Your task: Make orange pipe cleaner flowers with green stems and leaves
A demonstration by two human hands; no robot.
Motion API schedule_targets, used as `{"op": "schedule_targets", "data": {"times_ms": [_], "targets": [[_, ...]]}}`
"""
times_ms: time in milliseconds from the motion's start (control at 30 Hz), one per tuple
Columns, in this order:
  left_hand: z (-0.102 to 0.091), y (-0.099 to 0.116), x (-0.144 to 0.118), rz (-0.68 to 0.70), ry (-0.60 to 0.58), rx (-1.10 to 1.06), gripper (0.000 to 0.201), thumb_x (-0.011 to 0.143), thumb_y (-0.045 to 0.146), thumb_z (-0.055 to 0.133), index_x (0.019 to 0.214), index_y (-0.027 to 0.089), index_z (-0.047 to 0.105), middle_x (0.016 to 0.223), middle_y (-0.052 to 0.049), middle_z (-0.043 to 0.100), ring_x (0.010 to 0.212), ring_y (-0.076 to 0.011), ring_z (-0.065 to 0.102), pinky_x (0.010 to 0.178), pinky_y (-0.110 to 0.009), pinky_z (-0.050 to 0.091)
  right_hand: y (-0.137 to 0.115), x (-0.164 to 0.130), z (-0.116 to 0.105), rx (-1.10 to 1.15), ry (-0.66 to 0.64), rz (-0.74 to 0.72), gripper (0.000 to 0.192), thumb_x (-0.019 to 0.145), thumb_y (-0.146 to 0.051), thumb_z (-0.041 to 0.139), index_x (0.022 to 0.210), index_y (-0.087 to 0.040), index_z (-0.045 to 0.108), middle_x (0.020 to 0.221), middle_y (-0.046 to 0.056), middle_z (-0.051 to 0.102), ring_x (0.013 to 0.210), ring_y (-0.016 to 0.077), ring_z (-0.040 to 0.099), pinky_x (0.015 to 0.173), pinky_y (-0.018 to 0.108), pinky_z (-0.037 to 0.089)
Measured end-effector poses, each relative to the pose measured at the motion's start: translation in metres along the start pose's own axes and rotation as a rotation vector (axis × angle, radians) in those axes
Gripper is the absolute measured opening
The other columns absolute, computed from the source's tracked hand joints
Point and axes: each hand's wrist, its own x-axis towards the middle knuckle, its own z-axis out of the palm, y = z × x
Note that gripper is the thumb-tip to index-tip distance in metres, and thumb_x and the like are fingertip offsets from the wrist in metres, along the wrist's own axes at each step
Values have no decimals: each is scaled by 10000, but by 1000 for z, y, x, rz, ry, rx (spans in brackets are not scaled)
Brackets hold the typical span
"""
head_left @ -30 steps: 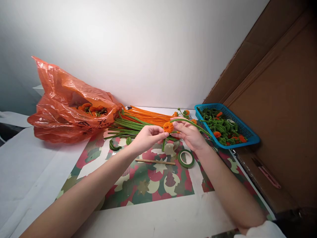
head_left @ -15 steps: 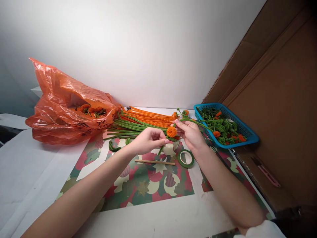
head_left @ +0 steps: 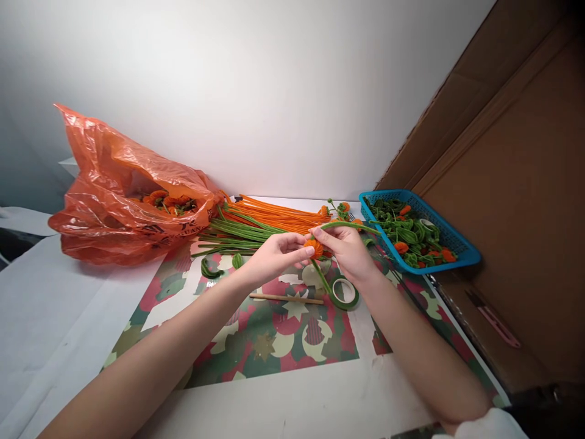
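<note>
Between thumb and fingers, my left hand [head_left: 276, 257] grips a small round orange pipe-cleaner ball [head_left: 313, 249]. A green fuzzy stem hangs below the ball toward the tape. Close beside it, my right hand [head_left: 350, 250] pinches a green pipe cleaner [head_left: 345, 225] at the ball's top; its free end arches right to the basket. Where the two join is hidden by my fingers. Under my hands lie a roll of green tape [head_left: 344, 292] and a thin wooden stick [head_left: 287, 299]. Behind them are bundles of orange pipe cleaners [head_left: 274, 209] and green pipe cleaners [head_left: 242, 231].
An orange plastic bag [head_left: 132, 225] with orange pieces inside stands at left. The blue basket [head_left: 457, 244] at right holds green and orange pieces. Cardboard [head_left: 516, 183] walls the right side, with a pink-handled cutting tool [head_left: 498, 326] beside it. Curled green pieces [head_left: 210, 268] lie left of the stick.
The orange ball has turned and shifted slightly left, into my left fingertips. The stem below it now points down right instead of down left.
</note>
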Motion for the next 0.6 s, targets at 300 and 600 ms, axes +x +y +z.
{"op": "schedule_targets", "data": {"times_ms": [300,600], "targets": [[2,-1,-1,65,5,-43,304,693,425,769,730,136,682,690,4,649,628,-89,569,591,-197,467,12,-1,3,-141,10,-130,249,684,-433,774,707,-192,715,843,26,689,751,146,611,638,251,507],[-3,10,-5,-99,-137,-15,264,659,334,798,648,123,639,608,11,604,539,-70,518,528,-188,428,11,-5,9,-175,-58,-137,303,672,-446,771,635,-166,663,781,28,635,682,129,566,617,248,474]]}}
